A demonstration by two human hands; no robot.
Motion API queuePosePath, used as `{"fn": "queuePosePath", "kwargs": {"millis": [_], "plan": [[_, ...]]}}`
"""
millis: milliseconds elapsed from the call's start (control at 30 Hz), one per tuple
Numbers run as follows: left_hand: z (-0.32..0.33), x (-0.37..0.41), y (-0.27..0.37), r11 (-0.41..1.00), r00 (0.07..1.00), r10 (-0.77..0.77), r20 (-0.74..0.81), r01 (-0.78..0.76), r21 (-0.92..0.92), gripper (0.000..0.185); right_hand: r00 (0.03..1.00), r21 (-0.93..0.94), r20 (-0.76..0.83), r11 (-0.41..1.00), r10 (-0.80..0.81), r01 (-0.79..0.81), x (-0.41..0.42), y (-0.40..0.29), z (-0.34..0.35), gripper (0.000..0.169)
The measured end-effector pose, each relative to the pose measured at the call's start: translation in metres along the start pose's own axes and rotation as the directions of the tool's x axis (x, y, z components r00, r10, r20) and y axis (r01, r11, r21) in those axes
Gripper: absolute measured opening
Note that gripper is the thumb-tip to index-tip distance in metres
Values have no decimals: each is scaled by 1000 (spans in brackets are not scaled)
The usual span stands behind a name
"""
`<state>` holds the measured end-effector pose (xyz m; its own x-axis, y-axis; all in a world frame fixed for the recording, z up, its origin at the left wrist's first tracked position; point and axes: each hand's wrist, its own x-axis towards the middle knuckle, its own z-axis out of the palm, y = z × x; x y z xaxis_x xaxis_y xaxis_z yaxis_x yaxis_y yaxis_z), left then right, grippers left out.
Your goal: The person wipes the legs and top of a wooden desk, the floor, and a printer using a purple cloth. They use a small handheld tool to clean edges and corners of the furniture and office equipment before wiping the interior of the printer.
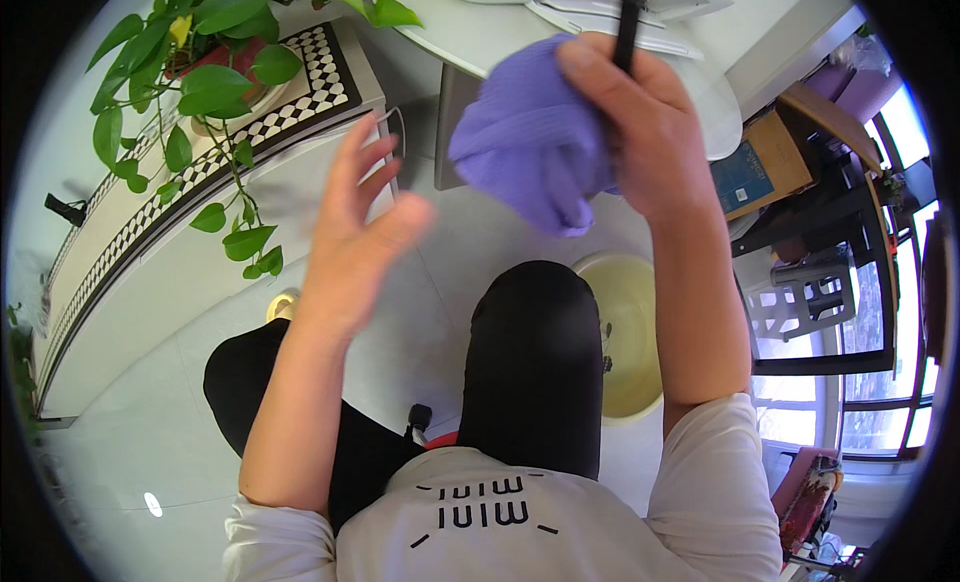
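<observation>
My right hand grips a bunched purple cloth above the floor, near the edge of a white round-edged table. Folds of the cloth hang down to the left of that hand. A black strap-like strip runs down from the top and meets the right hand; whether the fingers hold it I cannot tell. My left hand is raised and slightly blurred, its fingers apart and nothing in them. It is nearest to the end of a low white cabinet.
A pale yellow basin stands on the floor beside my knee, partly hidden by my right forearm. A trailing potted plant overhangs the cabinet. On the table is a white device. A cardboard box and a plastic stool are at the right.
</observation>
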<state>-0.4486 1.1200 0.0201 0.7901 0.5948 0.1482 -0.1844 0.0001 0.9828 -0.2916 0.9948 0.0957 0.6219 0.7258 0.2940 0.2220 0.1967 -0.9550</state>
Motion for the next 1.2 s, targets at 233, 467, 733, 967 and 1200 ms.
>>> {"fn": "queuePosePath", "kwargs": {"millis": [233,467,733,967,1200], "plan": [[43,48,-11,927,985,-162,53,170,-334,17,976,-636,-180,771,-120,-23,17,7,-26,29],[31,79,-91,703,831,-556,-9,464,-538,21,983,-963,-89,268,-160,-43,38,29,-118,29],[67,88,-110,589,771,-633,75,542,-600,14,757,-981,157,-14,-634,192,16,44,-85,23],[106,86,-129,566,786,-557,268,596,-569,20,930,-740,-107,653,-350,161,-67,146,-58,30],[144,101,-169,606,705,-595,388,709,-360,38,901,-227,-415,945,124,-235,-62,259,-79,44]]}}
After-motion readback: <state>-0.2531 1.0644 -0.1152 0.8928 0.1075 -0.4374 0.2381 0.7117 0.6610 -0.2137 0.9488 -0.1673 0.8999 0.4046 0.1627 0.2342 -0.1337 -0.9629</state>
